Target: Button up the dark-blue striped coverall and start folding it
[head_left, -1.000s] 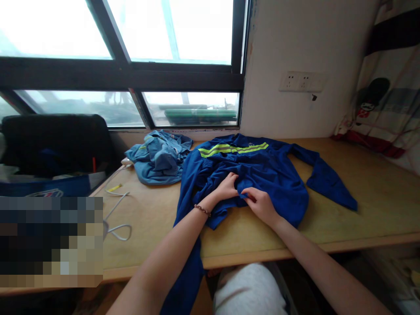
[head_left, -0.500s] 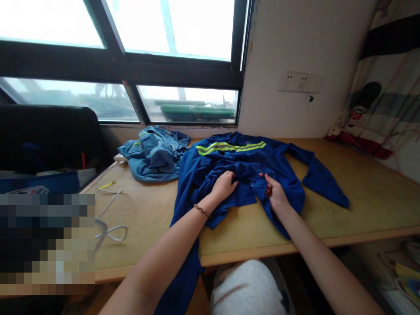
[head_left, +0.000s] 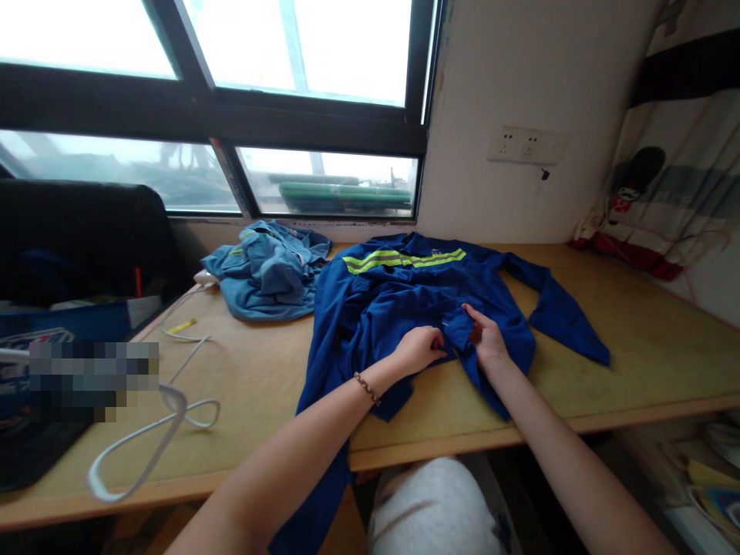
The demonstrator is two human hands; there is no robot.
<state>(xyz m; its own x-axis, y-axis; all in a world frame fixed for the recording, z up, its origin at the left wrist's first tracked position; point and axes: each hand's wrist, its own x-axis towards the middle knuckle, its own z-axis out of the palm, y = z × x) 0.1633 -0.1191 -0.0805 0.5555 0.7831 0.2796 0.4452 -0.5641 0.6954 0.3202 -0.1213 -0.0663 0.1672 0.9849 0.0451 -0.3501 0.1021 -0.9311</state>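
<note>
A dark blue work jacket (head_left: 381, 308) with a yellow-green and grey reflective stripe (head_left: 405, 260) is spread on the table, collar toward the window. My left hand (head_left: 421, 348), with a bracelet on its wrist, is closed on the jacket's lower front edge. Close by on the right, my right hand (head_left: 489, 339) pinches the other front edge near the hem. One sleeve (head_left: 570, 312) stretches out to the right; the other hangs over the table's front edge beneath my left forearm. The hem is bunched and partly hidden behind my hands.
A lighter blue garment (head_left: 269, 270) lies crumpled left of the jacket. A white cable (head_left: 139, 478) loops across the left of the wooden table (head_left: 260, 401). Behind are a window (head_left: 312, 54) and a wall socket (head_left: 517, 144); a curtain (head_left: 676, 154) hangs at the right.
My left hand has moved right and toward me along the jacket's lower front, closer to my right hand. My right hand has stayed nearly in place, still pinching the cloth.
</note>
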